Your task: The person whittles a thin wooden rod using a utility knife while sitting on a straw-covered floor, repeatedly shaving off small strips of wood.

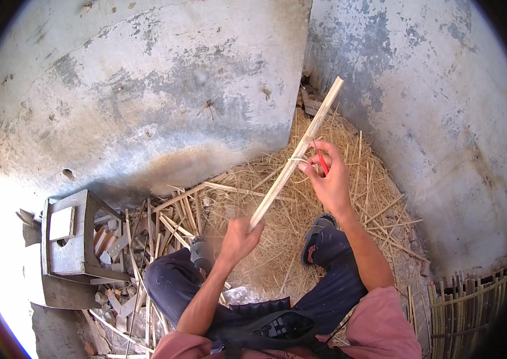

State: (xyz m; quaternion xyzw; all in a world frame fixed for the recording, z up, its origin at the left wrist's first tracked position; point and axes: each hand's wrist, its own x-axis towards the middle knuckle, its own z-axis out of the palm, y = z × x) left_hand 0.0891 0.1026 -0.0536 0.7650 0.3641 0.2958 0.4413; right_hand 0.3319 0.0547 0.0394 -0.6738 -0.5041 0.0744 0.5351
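Note:
A long pale wooden stick (283, 178), perhaps a bundle of split strips, slants up and away to the right in front of me. My left hand (239, 242) is closed around its lower end. A thin pale band (298, 160) loops across the stick near its middle. Beside that band, the fingertips of my right hand (332, 182) are pinched together. Between those fingers sits a slim red tool (323, 163) with a thin dark tip pointing up by the stick. Whether the fingers also grip the end of the band I cannot tell.
Straw-like shavings (265, 251) cover the floor around my feet. Loose wooden strips (176, 221) lie to the left, near an overturned wooden stool (65, 233) and rubble. A slatted woven basket (469, 308) stands at lower right. Worn plaster walls (164, 90) meet ahead.

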